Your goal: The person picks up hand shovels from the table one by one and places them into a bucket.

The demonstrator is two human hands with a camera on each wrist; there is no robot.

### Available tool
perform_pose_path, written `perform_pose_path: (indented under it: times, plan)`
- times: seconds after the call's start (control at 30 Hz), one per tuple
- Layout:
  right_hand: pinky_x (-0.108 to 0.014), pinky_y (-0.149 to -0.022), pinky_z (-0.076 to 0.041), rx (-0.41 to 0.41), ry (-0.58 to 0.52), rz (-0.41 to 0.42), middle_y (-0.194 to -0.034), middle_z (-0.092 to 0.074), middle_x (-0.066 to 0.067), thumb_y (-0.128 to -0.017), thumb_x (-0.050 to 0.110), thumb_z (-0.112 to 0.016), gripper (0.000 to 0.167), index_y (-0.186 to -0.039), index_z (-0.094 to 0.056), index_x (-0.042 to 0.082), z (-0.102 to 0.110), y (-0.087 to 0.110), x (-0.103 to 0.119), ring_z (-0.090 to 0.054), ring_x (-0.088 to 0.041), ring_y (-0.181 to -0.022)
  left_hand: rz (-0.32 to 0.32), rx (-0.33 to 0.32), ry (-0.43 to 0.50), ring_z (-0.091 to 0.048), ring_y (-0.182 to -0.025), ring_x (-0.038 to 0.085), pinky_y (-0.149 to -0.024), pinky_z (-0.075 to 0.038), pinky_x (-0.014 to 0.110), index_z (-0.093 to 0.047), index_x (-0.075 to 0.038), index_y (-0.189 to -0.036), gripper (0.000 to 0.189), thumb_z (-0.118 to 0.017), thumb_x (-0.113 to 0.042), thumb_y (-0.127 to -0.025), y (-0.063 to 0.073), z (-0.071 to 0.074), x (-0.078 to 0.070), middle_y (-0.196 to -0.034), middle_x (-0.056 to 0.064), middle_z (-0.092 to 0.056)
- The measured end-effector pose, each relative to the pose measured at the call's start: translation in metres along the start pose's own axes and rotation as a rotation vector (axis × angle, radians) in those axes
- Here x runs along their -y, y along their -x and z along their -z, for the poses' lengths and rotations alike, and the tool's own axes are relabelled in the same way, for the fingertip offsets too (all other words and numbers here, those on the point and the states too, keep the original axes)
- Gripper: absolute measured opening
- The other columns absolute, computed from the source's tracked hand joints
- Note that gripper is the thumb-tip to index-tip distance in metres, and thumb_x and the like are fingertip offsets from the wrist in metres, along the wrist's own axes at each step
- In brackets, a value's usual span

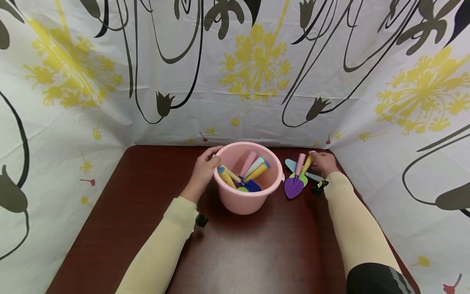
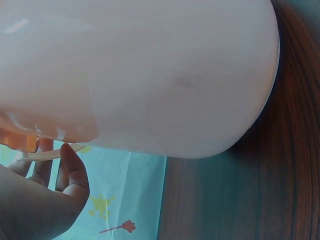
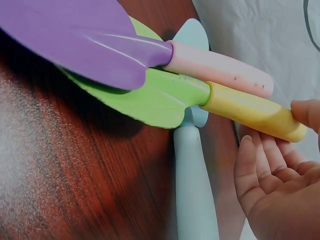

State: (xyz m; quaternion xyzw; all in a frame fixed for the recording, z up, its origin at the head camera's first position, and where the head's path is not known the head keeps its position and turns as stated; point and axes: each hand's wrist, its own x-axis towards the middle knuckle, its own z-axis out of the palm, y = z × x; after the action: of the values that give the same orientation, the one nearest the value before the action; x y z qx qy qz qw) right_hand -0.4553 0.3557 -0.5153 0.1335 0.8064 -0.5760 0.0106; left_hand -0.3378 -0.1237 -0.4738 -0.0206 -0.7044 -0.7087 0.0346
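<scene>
A pink bucket (image 1: 244, 202) stands on the table with several small garden tools inside, their handles pink, light blue and yellow. My left hand (image 1: 204, 169) holds the bucket's left rim; the left wrist view shows the fingers (image 2: 75, 175) at the edge beside the pale bail handle (image 2: 45, 155). To the right, my right hand (image 1: 324, 162) pinches the yellow handle end of a green trowel (image 3: 165, 97) between thumb and fingers. A purple trowel (image 3: 100, 45) with a pink handle lies over the green blade. Beneath both is a light blue trowel (image 3: 192, 175).
The dark reddish wooden table (image 1: 257, 253) runs toward me. Behind it and along both sides hangs a white cloth (image 1: 235, 110) printed with yellow flowers and dark stems. The bucket's handle joint (image 1: 282, 178) sticks out toward the trowels.
</scene>
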Motion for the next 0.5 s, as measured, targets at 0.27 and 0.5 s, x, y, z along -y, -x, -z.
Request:
perform_pose_path:
  times: [0.27,0.5]
  plan:
    - [-0.024,-0.079,-0.062,0.000,0.017,0.013,-0.129,-0.058,-0.015,-0.110,0.047,-0.065,0.074,-0.154,-0.050,-0.010,0.0022,0.0044,0.0037,-0.066,-0.009,-0.087,-0.002,0.002,0.000,-0.066,-0.125,0.026,-0.109,-0.056,0.045,-0.072,-0.024,-0.146,0.040,-0.064,-0.026,-0.107,-0.0001,-0.0002,0.0008,-0.148,0.003,-0.066]
    - [-0.023,-0.080,-0.060,-0.004,0.048,0.024,-0.138,-0.056,-0.017,-0.110,0.053,-0.062,0.079,-0.159,-0.046,-0.007,0.0092,0.0080,0.0044,-0.065,-0.010,-0.095,-0.006,0.002,0.003,-0.065,-0.122,0.026,-0.107,-0.057,0.043,-0.072,-0.023,-0.146,0.041,-0.064,-0.025,-0.107,-0.0002,-0.0004,0.0011,-0.146,0.005,-0.067]
